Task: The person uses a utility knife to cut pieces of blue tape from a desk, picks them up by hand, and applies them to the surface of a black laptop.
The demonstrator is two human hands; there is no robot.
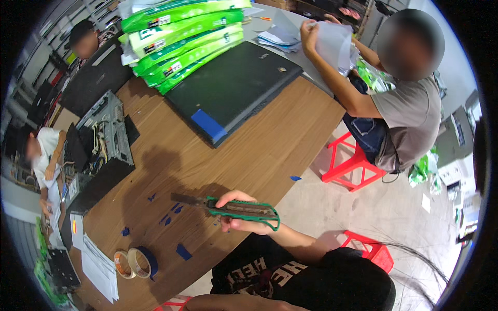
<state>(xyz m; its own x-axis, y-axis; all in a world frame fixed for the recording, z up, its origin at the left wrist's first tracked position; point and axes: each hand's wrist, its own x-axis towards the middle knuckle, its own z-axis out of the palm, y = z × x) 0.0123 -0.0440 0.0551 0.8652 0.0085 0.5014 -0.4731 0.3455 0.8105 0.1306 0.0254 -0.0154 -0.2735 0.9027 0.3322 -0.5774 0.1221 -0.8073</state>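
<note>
The cutter (244,208) lies in the right hand (248,225), raised near the table's edge, its blade out well past the handle and pointing to 9 o'clock. The thumb presses the handle from above, close to the blade end; the fingers curl beneath, so the handle is pinched between them. Of the left arm only a forearm (244,302) shows at the bottom edge; I cannot tell how that hand's fingers stand.

Taking the cutter as centre, a blue scrap (183,252) and, beyond it, two tape rolls (142,263), side by side, sit at 8 o'clock on the table (207,173), with papers (101,272) farther out. At 10 o'clock stands an uncovered PC case (106,137). The laptop (233,88) lies at 12, its lid down, with blue tape (208,126) on its near corner; green packs (181,44) are stacked on its far left part. At 2 o'clock a co-worker (410,109) sits holding a sheet.

With that much blade bare, sideways pressure could snap it, and a thumb sliding forward could be cut. A careless sweep toward 12 might scratch the lid; a knock could topple the packs, since they look soft and slick.
</note>
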